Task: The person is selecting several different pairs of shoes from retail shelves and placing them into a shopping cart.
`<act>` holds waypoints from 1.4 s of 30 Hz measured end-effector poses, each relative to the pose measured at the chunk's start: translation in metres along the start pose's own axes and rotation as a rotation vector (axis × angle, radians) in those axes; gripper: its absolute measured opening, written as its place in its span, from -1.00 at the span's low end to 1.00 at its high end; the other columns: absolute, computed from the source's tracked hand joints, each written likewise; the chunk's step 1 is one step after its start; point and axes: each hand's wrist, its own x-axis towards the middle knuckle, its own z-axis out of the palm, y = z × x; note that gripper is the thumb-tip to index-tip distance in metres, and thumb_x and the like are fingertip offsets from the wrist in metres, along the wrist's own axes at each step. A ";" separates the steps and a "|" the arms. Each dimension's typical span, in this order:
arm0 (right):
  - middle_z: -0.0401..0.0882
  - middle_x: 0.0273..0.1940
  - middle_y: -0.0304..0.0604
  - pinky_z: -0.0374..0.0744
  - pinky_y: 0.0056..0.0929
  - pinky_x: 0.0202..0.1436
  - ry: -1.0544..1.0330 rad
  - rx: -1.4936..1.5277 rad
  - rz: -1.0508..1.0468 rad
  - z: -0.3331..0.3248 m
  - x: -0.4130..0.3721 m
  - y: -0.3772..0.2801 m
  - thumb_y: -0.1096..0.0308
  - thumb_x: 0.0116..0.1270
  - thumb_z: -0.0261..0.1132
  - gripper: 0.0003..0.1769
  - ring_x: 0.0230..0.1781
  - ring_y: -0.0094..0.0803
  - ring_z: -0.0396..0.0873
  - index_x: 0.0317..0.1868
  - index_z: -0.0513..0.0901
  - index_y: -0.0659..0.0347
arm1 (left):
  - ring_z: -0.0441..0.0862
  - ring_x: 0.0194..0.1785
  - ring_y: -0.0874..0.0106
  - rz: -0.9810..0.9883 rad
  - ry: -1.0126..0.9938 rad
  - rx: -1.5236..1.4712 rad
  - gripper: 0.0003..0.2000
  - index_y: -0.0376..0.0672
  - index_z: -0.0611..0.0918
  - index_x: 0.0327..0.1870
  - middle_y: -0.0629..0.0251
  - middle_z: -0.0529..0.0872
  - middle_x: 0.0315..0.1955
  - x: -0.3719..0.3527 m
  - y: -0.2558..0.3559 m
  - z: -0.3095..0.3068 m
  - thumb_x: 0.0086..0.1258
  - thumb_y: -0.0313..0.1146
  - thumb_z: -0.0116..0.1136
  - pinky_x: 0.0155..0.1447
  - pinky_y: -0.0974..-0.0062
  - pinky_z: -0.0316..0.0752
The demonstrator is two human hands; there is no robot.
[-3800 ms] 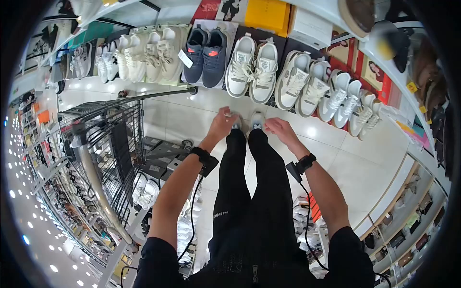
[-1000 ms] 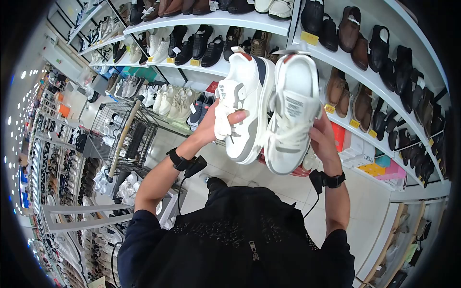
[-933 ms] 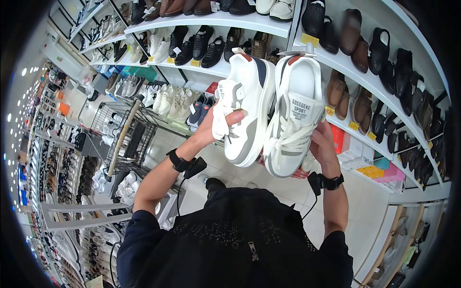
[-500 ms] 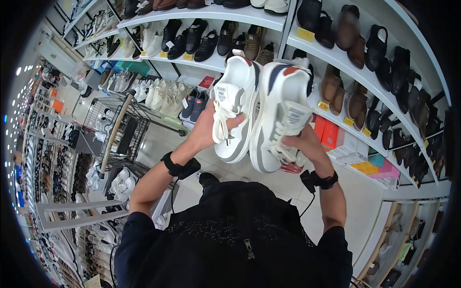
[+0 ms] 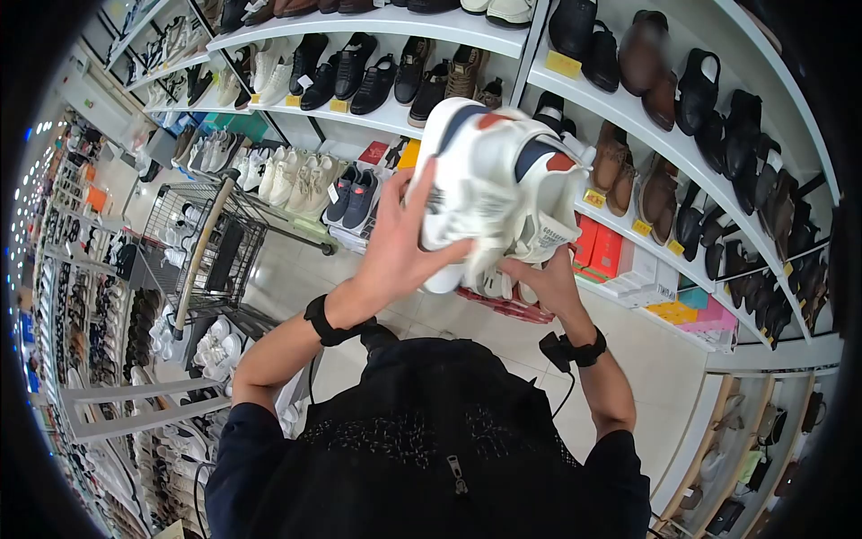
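Two white sneakers with navy and red-orange patches at the heel are held up side by side in front of the shelves. My left hand (image 5: 400, 242) is closed round the left sneaker (image 5: 449, 135), fingers along its outer side and thumb at its lower edge. Its side and heel face me, slightly blurred. Below and to the right, my right hand (image 5: 549, 280) grips the right sneaker (image 5: 549, 193) near its tongue and laces. The shoes overlap, touching or nearly so; part of the right one is hidden.
Curved white shelves (image 5: 359, 115) with dark shoes and yellow price tags stand ahead and to the right. Orange shoe boxes (image 5: 600, 247) sit low beneath them. A wire shopping cart (image 5: 193, 242) is at the left. Behind my hands is a red basket (image 5: 512, 308).
The left sneaker has turned, so its side and heel face me instead of its tongue and laces. My left hand has shifted its hold. The right sneaker has tilted and moved partly behind it.
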 end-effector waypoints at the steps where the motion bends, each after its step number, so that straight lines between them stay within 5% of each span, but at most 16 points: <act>1: 0.64 0.10 -0.13 0.57 -0.36 0.22 -0.002 -0.002 0.001 -0.003 0.003 0.009 0.37 0.18 0.56 -0.32 0.10 -0.38 0.62 0.26 0.48 0.38 | 0.37 0.33 0.01 0.025 -0.050 0.033 0.02 -0.24 0.20 0.55 -0.13 0.26 0.33 0.000 0.013 -0.005 0.12 -0.07 0.57 0.36 0.20 0.39; 5: 0.65 0.03 -0.16 0.63 -0.42 0.06 0.122 0.211 0.171 -0.018 0.006 0.030 0.46 0.33 0.33 -0.57 -0.04 -0.47 0.64 0.19 0.52 0.34 | 0.33 0.27 0.05 0.010 -0.145 -0.069 0.03 -0.18 0.21 0.56 -0.03 0.17 0.32 0.006 0.035 -0.014 0.10 -0.12 0.61 0.37 0.18 0.36; 6: 0.65 -0.01 -0.19 0.62 -0.43 0.04 0.152 0.234 0.187 -0.019 0.005 0.031 0.45 0.35 0.30 -0.61 -0.08 -0.48 0.64 0.17 0.54 0.32 | 0.39 0.21 -0.05 0.086 -0.049 -0.114 -0.06 -0.21 0.27 0.51 -0.19 0.24 0.26 0.008 0.032 -0.012 0.16 -0.05 0.54 0.31 0.12 0.41; 8: 0.65 -0.09 -0.24 0.61 -0.47 -0.03 0.200 0.275 0.169 -0.018 0.005 0.028 0.44 0.39 0.26 -0.68 -0.15 -0.51 0.63 0.13 0.56 0.27 | 0.38 0.25 -0.08 0.094 -0.081 -0.131 -0.07 -0.22 0.28 0.50 -0.19 0.23 0.27 0.007 0.031 -0.017 0.16 -0.06 0.54 0.32 0.11 0.41; 13: 0.64 0.01 -0.22 0.61 -0.50 -0.08 0.148 0.198 0.215 -0.027 0.004 0.035 0.44 0.37 0.28 -0.60 -0.09 -0.52 0.62 0.20 0.54 0.30 | 0.38 0.35 -0.01 0.125 -0.100 -0.219 -0.10 -0.27 0.26 0.50 -0.09 0.36 0.26 0.001 0.012 -0.024 0.18 -0.17 0.52 0.39 0.19 0.38; 17: 0.63 0.10 -0.12 0.61 -0.45 0.06 0.134 0.207 0.157 -0.033 0.006 0.038 0.43 0.28 0.39 -0.45 0.01 -0.43 0.63 0.26 0.48 0.38 | 0.45 0.26 0.09 -0.106 -0.149 -0.365 -0.02 -0.27 0.14 0.56 -0.06 0.43 0.19 -0.006 -0.005 -0.016 0.19 -0.16 0.51 0.34 0.25 0.38; 19: 0.60 0.14 -0.06 0.58 -0.39 0.18 0.104 -0.069 0.225 -0.042 0.013 0.041 0.50 0.21 0.45 -0.35 0.07 -0.39 0.62 0.31 0.43 0.40 | 0.45 0.26 0.06 -0.186 -0.173 -0.330 0.01 -0.28 0.11 0.57 -0.05 0.42 0.19 -0.007 -0.005 -0.012 0.20 -0.06 0.47 0.35 0.25 0.37; 22: 0.57 0.15 -0.11 0.58 -0.46 0.12 -0.012 -0.158 0.119 -0.033 0.027 0.041 0.39 0.28 0.45 -0.38 0.09 -0.39 0.60 0.30 0.43 0.38 | 0.43 0.31 0.05 -0.280 -0.179 -0.251 0.02 -0.27 0.10 0.58 -0.05 0.39 0.23 -0.019 -0.009 -0.013 0.21 -0.02 0.46 0.39 0.25 0.35; 27: 0.59 0.12 -0.06 0.59 -0.41 0.15 -0.189 -0.084 0.076 0.092 0.041 0.035 0.52 0.19 0.49 -0.27 0.07 -0.39 0.61 0.34 0.36 0.42 | 0.39 0.39 0.15 -0.468 0.002 -0.274 0.04 -0.21 0.07 0.61 0.00 0.35 0.33 -0.098 -0.056 -0.077 0.20 -0.12 0.52 0.49 0.25 0.28; 31: 0.66 -0.01 -0.10 0.62 -0.45 0.04 -0.468 0.082 0.121 0.161 0.063 0.033 0.58 0.20 0.47 -0.47 -0.06 -0.43 0.66 0.18 0.53 0.45 | 0.28 0.50 0.03 -0.653 0.107 -0.243 0.06 -0.28 0.08 0.59 -0.11 0.31 0.42 -0.136 -0.074 -0.109 0.18 -0.02 0.48 0.53 0.25 0.22; 35: 0.67 -0.12 -0.23 0.63 -0.49 -0.03 -0.727 0.087 0.188 0.221 0.082 0.033 0.54 0.18 0.49 -0.52 -0.15 -0.50 0.65 0.13 0.60 0.36 | 0.28 0.53 0.13 -0.748 0.195 -0.291 0.06 -0.27 0.08 0.59 -0.07 0.35 0.43 -0.173 -0.094 -0.150 0.16 -0.11 0.54 0.57 0.28 0.17; 42: 0.61 0.00 -0.20 0.58 -0.44 0.07 -1.055 0.046 0.199 0.345 0.124 0.021 0.35 0.13 0.57 -0.34 -0.05 -0.49 0.60 0.22 0.51 0.34 | 0.52 0.23 0.44 -0.892 0.411 -0.547 -0.08 -0.27 0.29 0.42 0.22 0.55 0.23 -0.216 -0.119 -0.225 0.05 -0.30 0.65 0.36 0.34 0.46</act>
